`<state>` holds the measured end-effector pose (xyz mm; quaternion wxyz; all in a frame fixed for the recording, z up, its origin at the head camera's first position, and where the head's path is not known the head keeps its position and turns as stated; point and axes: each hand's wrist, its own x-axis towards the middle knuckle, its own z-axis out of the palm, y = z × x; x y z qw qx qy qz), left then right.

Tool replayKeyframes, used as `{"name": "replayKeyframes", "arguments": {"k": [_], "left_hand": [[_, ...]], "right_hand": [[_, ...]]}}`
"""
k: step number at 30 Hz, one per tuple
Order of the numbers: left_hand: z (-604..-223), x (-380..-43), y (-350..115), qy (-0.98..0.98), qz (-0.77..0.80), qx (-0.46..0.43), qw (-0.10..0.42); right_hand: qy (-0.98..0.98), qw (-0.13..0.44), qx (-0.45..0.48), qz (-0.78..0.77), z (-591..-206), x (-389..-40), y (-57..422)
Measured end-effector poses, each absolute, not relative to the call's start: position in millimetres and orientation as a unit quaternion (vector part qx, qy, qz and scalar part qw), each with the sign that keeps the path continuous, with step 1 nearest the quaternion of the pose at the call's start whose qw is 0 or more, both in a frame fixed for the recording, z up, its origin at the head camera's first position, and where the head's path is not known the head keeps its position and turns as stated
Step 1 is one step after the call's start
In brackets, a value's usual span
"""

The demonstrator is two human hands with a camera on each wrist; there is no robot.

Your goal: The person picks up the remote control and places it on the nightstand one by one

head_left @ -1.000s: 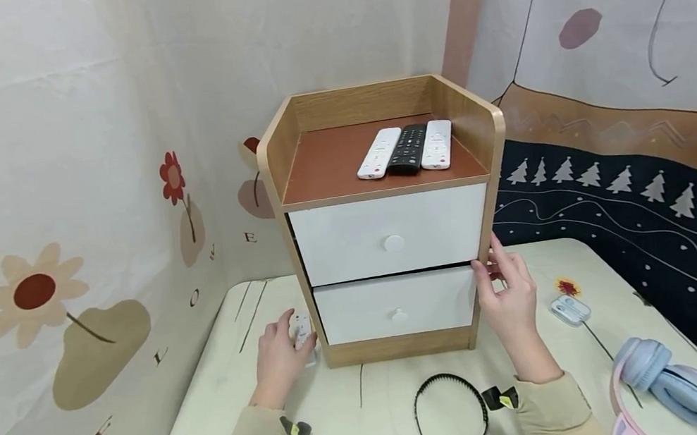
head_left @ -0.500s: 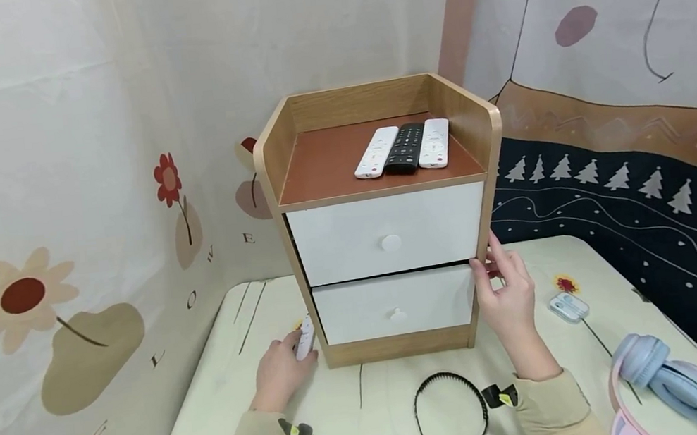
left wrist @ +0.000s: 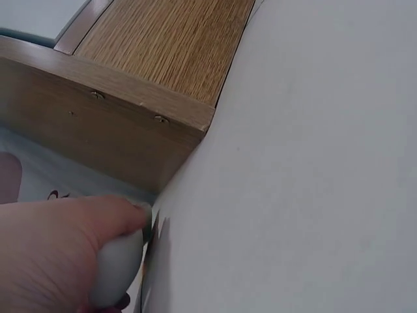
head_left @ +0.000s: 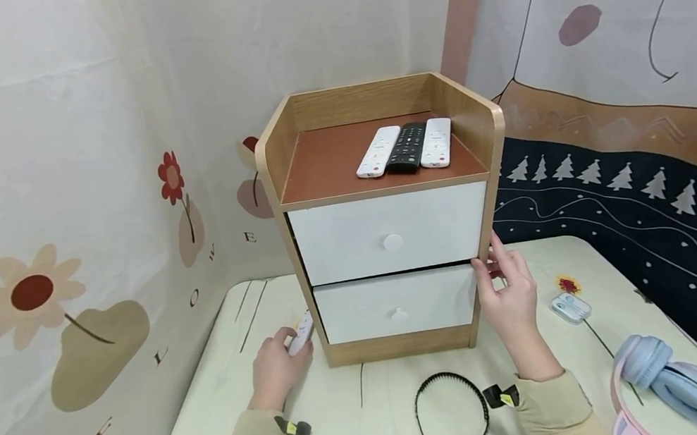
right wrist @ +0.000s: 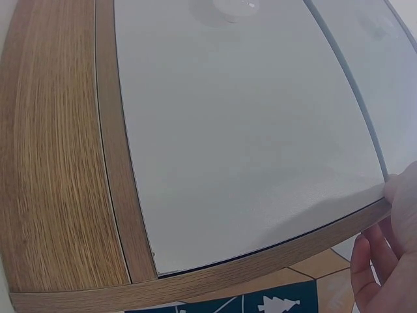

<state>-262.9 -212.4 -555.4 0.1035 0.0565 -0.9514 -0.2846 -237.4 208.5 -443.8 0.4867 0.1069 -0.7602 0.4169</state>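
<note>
Down by the left side of a small wooden cabinet, my left hand grips a white remote control. The remote is tilted, its upper end near the cabinet's side. Its rounded white end shows under the thumb in the left wrist view; the other fingers are mostly hidden there. My right hand holds the cabinet's right front edge, thumb at the front and fingers round the side. Both white drawers, upper and lower, are closed.
On the cabinet's brown top lie two white remotes and a black remote. A black headband lies in front. To the right are a clear earphone case and blue-pink headphones. Printed cloth walls stand behind and beside.
My left hand has closed on the remote beside the cabinet, tilted it up and drawn it slightly to the left. The right hand has stayed on the cabinet edge.
</note>
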Motion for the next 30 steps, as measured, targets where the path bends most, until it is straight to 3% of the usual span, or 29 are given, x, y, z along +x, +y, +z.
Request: {"name": "replayKeyframes", "arguments": {"k": [5, 13, 30], "left_hand": [[-552.7, -265.2, -215.1, -0.941, -0.31, 0.066, 0.121], [-531.4, -266.2, -213.4, -0.913, -0.344, 0.07, 0.208], [-423.7, -254.3, -198.0, -0.858, -0.36, 0.004, 0.367]], "right_hand": [[-0.759, 0.486, 0.105, 0.419, -443.3, -237.5, 208.3], [-0.761, 0.483, 0.102, 0.422, -442.7, -236.4, 207.6], [-0.758, 0.485, 0.107, 0.422, -445.5, -237.8, 209.4]]}}
